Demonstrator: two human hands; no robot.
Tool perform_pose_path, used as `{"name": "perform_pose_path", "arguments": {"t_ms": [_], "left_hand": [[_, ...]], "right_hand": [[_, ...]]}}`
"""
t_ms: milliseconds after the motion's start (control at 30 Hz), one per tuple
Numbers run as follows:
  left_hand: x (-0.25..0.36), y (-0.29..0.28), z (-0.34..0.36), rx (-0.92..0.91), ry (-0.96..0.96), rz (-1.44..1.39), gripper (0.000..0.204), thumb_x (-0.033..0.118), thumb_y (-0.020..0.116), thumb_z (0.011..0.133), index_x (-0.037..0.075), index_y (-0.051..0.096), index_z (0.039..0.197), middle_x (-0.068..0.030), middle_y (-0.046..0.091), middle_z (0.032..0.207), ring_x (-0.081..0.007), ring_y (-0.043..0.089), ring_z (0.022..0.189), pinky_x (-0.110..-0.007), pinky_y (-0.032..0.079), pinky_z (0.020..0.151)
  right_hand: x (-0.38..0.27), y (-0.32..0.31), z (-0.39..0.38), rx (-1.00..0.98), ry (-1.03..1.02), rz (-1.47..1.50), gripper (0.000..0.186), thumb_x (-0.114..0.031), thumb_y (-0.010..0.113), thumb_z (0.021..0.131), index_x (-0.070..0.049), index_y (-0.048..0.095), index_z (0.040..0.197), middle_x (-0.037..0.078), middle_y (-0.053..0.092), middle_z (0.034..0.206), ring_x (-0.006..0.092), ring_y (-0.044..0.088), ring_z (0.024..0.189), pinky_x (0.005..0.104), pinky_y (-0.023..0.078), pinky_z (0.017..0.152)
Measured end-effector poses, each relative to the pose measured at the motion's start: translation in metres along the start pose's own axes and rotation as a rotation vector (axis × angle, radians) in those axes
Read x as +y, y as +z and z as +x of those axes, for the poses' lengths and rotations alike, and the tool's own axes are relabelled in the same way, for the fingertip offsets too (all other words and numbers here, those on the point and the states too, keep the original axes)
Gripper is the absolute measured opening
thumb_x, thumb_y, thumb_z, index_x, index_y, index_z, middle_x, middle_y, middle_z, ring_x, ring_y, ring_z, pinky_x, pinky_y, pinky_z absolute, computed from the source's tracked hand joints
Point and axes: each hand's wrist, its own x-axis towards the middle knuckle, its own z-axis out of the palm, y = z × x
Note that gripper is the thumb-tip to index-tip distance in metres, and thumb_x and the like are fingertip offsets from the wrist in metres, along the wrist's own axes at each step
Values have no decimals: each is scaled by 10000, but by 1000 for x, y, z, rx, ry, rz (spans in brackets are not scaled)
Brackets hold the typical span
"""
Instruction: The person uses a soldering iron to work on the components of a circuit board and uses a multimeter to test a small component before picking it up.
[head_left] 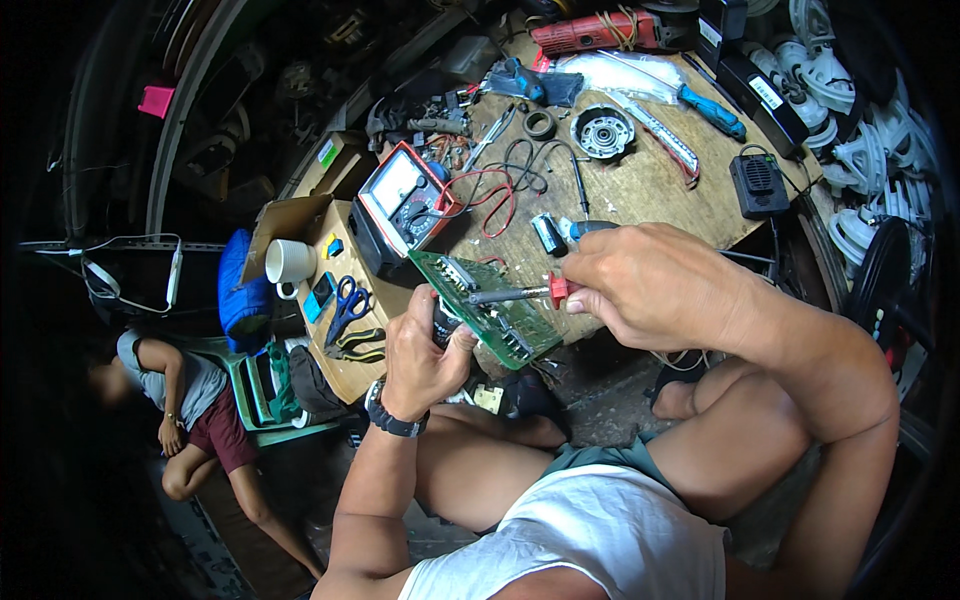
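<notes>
My left hand [418, 358], a dark watch on its wrist, grips a green circuit board [532, 328] tilted over the near edge of the bench. A black cylindrical part [445, 322] shows between that hand's fingers and the board. My right hand [660, 285] is closed round a soldering iron [512, 295] with a red collar. Its grey barrel reaches left across the board, and the tip appears to be at the parts there; exact contact cannot be told. Just beyond the right hand lies a blue cylindrical component [548, 235].
An analog multimeter [408, 200] with red and black leads stands left of the board. Scissors [348, 303], pliers [357, 345] and a white mug [290, 262] sit at left. Farther back are a round metal part [602, 132], a screwdriver [712, 112] and an angle grinder [600, 33]. Another person [190, 390] sits at left.
</notes>
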Motion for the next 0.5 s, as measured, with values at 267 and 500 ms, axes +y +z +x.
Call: {"name": "perform_pose_path", "arguments": {"t_ms": [267, 500], "left_hand": [[-9, 2, 0, 26, 43, -11, 372, 241, 745, 923, -29, 596, 1132, -197, 682, 802, -404, 707, 716, -426, 537, 649], [-6, -1, 4, -7, 40, 36, 407, 291, 751, 926, -32, 597, 1119, -204, 661, 772, -409, 684, 674, -441, 520, 617]], "right_hand": [[2, 2, 0, 12, -23, -14, 243, -210, 644, 975, 18, 726, 957, 240, 728, 898, 439, 726, 865, 531, 580, 793], [2, -1, 0, 22, -35, -78, 251, -216, 652, 968, 23, 727, 971, 239, 729, 891, 425, 737, 854, 513, 591, 771]]}}
